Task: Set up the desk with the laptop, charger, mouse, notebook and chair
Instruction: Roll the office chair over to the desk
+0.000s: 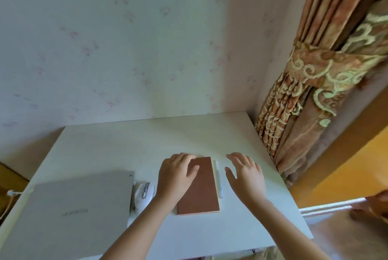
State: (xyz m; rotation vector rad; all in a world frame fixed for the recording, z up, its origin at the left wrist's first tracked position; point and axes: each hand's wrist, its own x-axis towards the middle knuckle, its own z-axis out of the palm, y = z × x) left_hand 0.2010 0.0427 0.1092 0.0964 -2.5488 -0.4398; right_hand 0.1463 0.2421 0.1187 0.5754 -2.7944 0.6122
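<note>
The left hand (178, 173) lies flat with spread fingers on the far left part of the thin brown rectangular notebook (199, 188), which rests on the white bench (126, 144), and the right hand (245, 175) is also open and spread, just to the right of the notebook and holding nothing. A slim white pen (218, 180) lies between the notebook and the right hand, while the white mouse (144, 193) and the closed grey laptop (77, 213) are to the left of the left hand. If the left hand pushes the notebook sideways, I think it could knock the pen and make it roll toward the bench edge, or the wrist could bump the mouse.
</note>
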